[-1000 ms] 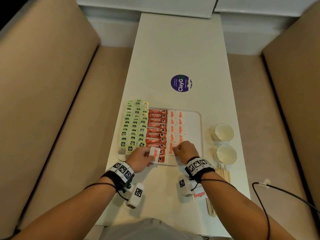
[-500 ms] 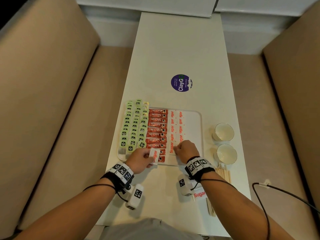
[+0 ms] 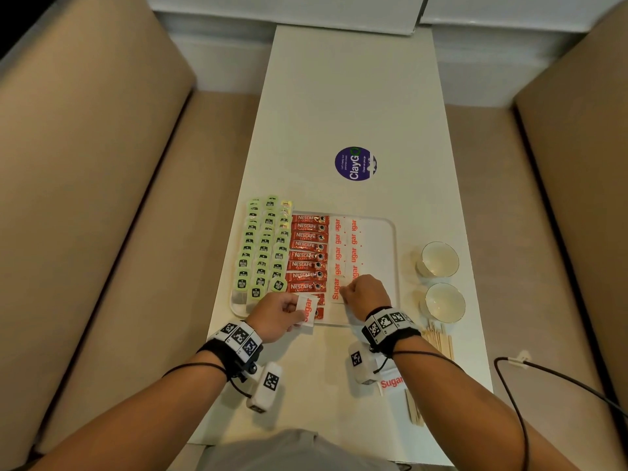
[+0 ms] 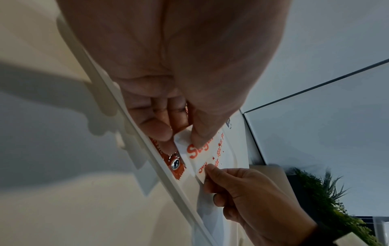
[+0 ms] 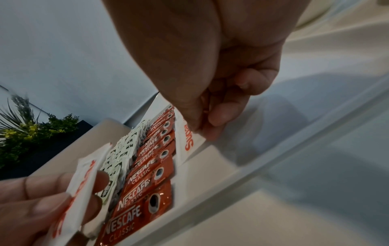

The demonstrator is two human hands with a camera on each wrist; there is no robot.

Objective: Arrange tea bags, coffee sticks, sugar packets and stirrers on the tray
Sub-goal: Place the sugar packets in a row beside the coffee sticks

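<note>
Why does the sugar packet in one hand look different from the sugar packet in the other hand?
The left hand holds its sugar packet up over the coffee sticks. The right hand pinches the other sugar packet at a corner, low in the sugar row on the tray. Both are white with red "Sugar" lettering.

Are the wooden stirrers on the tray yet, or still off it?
Still off. The stirrers lie on the table to the right of the tray, below the two cups.
</note>
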